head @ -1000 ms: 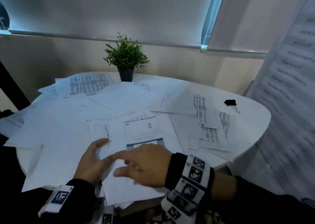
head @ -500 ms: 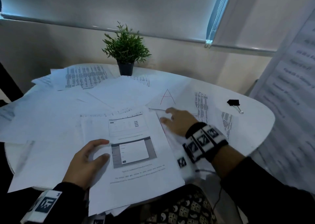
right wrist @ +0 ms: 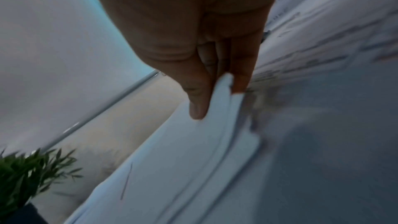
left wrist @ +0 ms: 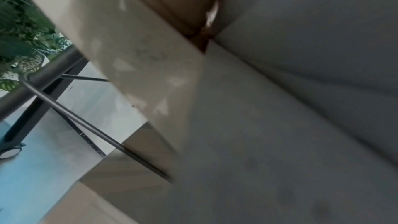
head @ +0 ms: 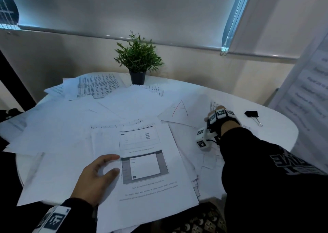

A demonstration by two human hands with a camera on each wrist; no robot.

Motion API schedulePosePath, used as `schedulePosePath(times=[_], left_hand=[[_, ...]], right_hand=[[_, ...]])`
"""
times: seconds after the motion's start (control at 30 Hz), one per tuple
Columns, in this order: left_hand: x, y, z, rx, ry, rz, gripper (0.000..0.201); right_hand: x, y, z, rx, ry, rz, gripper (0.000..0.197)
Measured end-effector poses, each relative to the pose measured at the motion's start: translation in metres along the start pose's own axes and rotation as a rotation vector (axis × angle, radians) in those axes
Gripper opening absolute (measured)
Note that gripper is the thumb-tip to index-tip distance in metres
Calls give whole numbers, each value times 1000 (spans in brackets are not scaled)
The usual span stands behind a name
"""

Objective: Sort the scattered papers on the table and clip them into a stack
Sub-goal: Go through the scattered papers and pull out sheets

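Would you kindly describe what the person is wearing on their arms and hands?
Both arms are in black sleeves; the right sleeve carries grey printed lettering. Each wrist wears a band of white blocks with black square markers: the right wristband also holds a white marker cube and a thin black cable; the left wristband is partly visible. Both hands are bare.

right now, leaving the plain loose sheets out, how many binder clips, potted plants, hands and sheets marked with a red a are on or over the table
binder clip: 1
potted plant: 1
sheet with the red A: 1
hands: 2, the left hand and the right hand
total: 5
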State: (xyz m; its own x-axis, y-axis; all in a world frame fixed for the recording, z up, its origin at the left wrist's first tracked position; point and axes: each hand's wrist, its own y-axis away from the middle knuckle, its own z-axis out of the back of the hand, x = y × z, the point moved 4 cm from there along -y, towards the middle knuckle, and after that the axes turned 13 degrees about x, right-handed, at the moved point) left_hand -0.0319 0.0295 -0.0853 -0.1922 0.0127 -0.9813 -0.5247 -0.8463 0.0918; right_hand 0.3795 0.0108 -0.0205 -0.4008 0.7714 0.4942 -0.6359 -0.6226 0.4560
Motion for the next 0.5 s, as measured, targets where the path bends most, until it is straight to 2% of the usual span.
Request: schedulePosePath(times=[0.07, 0.1, 0.17, 0.23, 0.27, 0.33, 0.37, 0.4, 0.43, 0.5], left_hand=[[0, 0, 0, -4, 13, 8, 27], [0, 0, 1, -5, 23, 13, 28], [2, 1, 3, -5, 22, 17, 28], [2, 0, 3, 3, 1, 18, 29], [2, -1, 3, 9, -14, 13, 29], [0, -2, 4, 18, -38, -1, 30], [0, -2, 5, 21, -53, -3, 30], [0, -3, 5, 28, -57, -3, 30], [2, -4, 5, 29, -61, 5, 30], [5, -5, 6, 35, -43, 33, 30]], right_hand=[[-13, 4, 7, 11, 63, -24, 31], [-22, 3, 11, -9, 191, -1, 32], [-36, 12, 22, -83, 182, 11, 33], [-49, 25, 38, -124, 24, 78, 37], [-60, 31, 50, -177, -157, 88, 40], [-80, 44, 75, -373, -570, 147, 34], [-90, 55, 87, -506, -687, 168, 31], [-91, 71, 91, -573, -717, 198, 30], [-89, 86, 89, -579, -731, 258, 29], [-73, 108, 72, -478, -701, 438, 30]])
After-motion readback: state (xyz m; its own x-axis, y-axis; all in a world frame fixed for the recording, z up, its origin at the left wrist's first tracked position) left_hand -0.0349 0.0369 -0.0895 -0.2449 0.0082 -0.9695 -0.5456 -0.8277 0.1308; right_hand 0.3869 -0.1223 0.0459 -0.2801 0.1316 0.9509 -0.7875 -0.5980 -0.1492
